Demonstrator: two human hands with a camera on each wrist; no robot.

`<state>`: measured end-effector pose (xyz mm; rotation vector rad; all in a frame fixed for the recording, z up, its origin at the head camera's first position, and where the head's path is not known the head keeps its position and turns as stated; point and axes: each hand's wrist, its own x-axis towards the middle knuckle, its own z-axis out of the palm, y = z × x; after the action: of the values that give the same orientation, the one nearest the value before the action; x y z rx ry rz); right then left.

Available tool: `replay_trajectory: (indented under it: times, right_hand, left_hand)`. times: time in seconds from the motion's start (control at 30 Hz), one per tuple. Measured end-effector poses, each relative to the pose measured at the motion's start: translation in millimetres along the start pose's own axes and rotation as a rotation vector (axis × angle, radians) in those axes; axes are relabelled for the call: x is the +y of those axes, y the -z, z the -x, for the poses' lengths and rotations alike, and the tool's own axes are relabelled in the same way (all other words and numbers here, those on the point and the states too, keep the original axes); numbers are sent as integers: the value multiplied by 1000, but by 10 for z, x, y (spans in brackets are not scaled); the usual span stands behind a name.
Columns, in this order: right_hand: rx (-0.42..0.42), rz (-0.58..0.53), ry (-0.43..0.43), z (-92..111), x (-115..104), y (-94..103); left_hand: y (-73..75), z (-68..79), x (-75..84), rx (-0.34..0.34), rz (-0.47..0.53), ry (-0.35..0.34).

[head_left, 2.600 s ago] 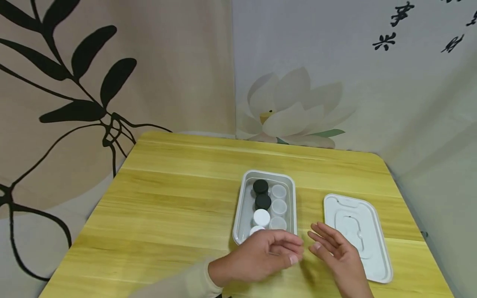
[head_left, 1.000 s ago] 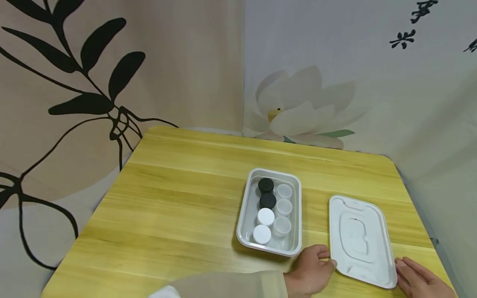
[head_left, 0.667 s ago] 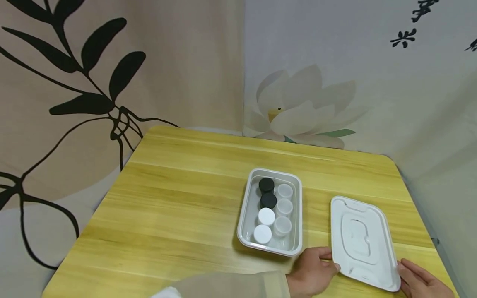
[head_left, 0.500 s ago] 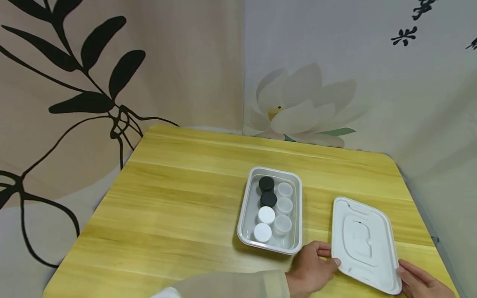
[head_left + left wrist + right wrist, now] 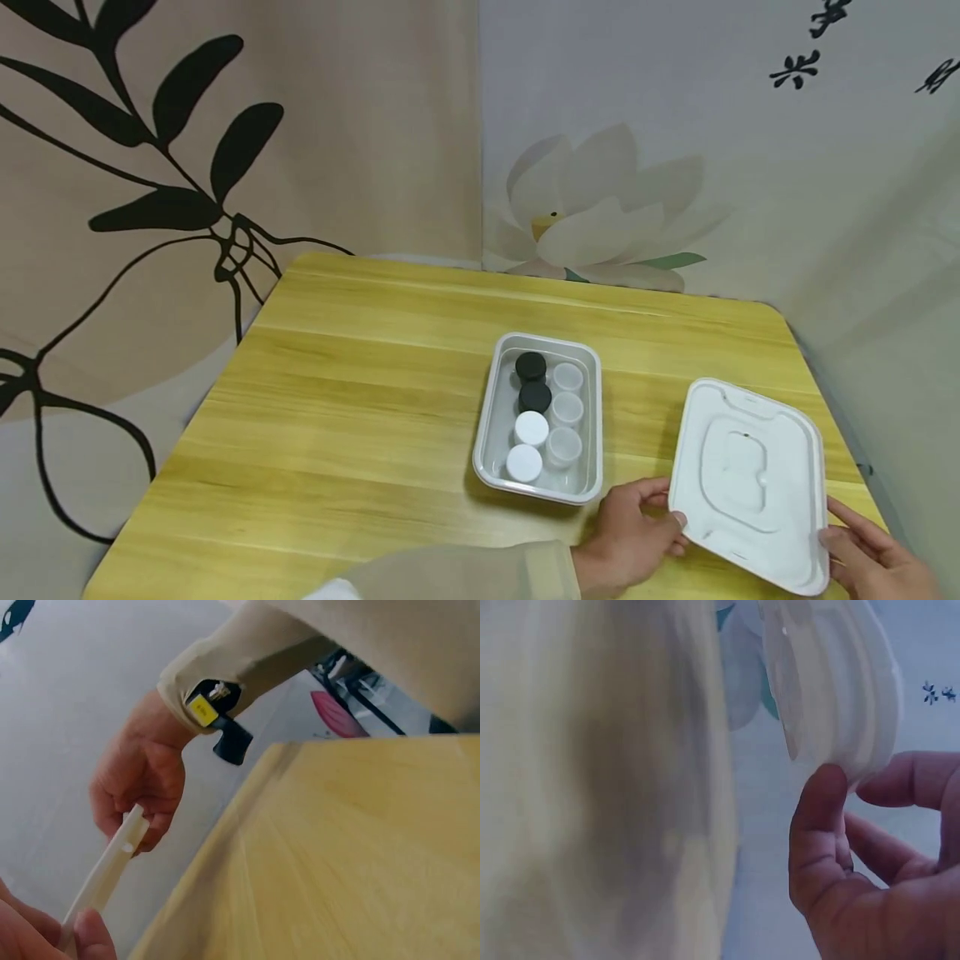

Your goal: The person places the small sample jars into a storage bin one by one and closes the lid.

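A white plastic lid is held between both hands, tilted and raised above the table, its shadow falling on the wood. At its near left corner, my left hand pinches the edge with the thumb on top. My right hand pinches the opposite edge between thumb and fingers; the right wrist view shows this grip on the lid up close. To the left stands a white-grey open box with two black-capped jars, two white-capped ones and three translucent-topped ones in two columns.
The yellow wooden table reaches to a printed cloth at its back and sides. In the left wrist view, a small camera mount is strapped to the other wrist, beside the table edge.
Both hands have gone from over and beside the box to the lid and taken hold of its edges. The lid has risen off the table, tilting and shifting right.
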<state>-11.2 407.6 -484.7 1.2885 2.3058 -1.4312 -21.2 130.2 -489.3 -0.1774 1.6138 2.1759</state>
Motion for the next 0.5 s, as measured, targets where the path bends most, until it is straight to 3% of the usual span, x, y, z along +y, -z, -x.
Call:
replay_trajectory:
  times: [0.1, 0.2, 0.33, 0.5]
  right_hand:
    - [42, -49, 23, 98, -122, 40]
    - [35, -217, 111, 181, -222, 105]
    - [-54, -473, 354, 231, -348, 177]
    - [-200, -615, 666, 226, -533, 182]
  left_hand:
    - [-1, 53, 55, -29, 11, -2]
    - [14, 110, 122, -79, -15, -29]
    - [64, 182, 252, -162, -46, -111]
    - [190, 245, 465, -232, -61, -219]
